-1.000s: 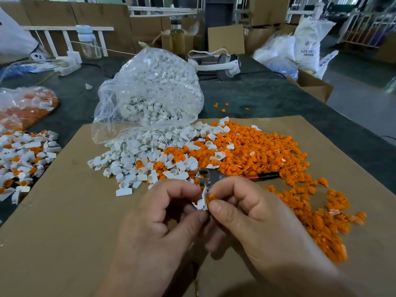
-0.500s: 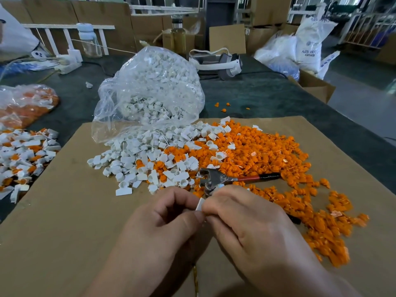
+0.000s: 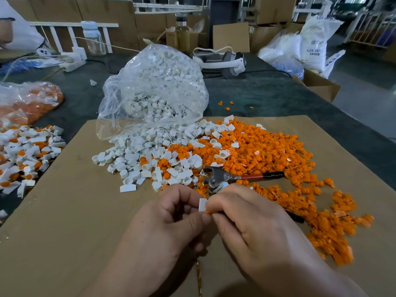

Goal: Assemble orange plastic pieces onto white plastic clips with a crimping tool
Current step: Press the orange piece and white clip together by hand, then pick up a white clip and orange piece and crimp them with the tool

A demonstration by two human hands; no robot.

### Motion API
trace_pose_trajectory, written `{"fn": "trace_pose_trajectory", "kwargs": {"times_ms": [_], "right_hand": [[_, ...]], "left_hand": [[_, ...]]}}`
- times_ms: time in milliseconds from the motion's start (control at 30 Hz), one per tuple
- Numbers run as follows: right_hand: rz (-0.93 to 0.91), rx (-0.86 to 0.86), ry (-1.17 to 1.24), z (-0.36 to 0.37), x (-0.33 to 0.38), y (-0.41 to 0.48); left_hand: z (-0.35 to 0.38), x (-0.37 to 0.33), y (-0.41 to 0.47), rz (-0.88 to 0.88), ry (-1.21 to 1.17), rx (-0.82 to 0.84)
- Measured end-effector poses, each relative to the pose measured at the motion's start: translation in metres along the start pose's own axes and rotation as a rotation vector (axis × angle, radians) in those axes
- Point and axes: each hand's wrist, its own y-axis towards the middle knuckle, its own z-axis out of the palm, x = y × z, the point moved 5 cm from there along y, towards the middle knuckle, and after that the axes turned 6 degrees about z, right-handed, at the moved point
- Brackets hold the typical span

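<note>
Pinching a white clip [image 3: 202,204] and an orange piece [image 3: 208,211] together, left hand [image 3: 171,213] on the clip, right hand [image 3: 252,217] on the piece, just before the idle crimping tool [image 3: 222,176]; finished pile [image 3: 27,151] small at far left (loose heaps [image 3: 267,151] far larger), so early days.

Even daylight, soft shadows, warped edges

On the cardboard sheet [image 3: 64,221] the clip heap [image 3: 137,155] is spread at 10 o'clock from the crimping tool [image 3: 220,175], the piece heap [image 3: 267,151] at 2 o'clock, the bag [image 3: 154,88] behind at 11
</note>
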Motion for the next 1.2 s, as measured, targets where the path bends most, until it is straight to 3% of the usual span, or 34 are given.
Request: {"fn": "trace_pose_trajectory", "kwargs": {"times_ms": [200,333,433,533,1067,1200], "right_hand": [[0.012,-0.042,0.006,-0.002,-0.001,-0.001],[0.128,-0.110,-0.255,-0.015,-0.024,0.003],[0.332,0.066,-0.431,-0.018,-0.056,0.003],[0.383,0.196,-0.469,-0.015,-0.070,0.003],[0.331,0.082,-0.573,-0.019,-0.062,0.016],[0.264,-0.015,-0.369,-0.035,-0.049,0.012]], "left_hand": [[-0.001,-0.003,-0.001,0.041,-0.025,-0.063],[-0.004,0.000,0.001,-0.017,-0.121,-0.136],[-0.010,0.000,0.003,-0.024,-0.173,-0.174],[-0.011,-0.001,0.003,-0.033,-0.230,-0.151],[-0.022,-0.003,0.007,-0.011,-0.284,-0.177],[-0.028,-0.004,0.008,0.040,-0.278,-0.233]]}}
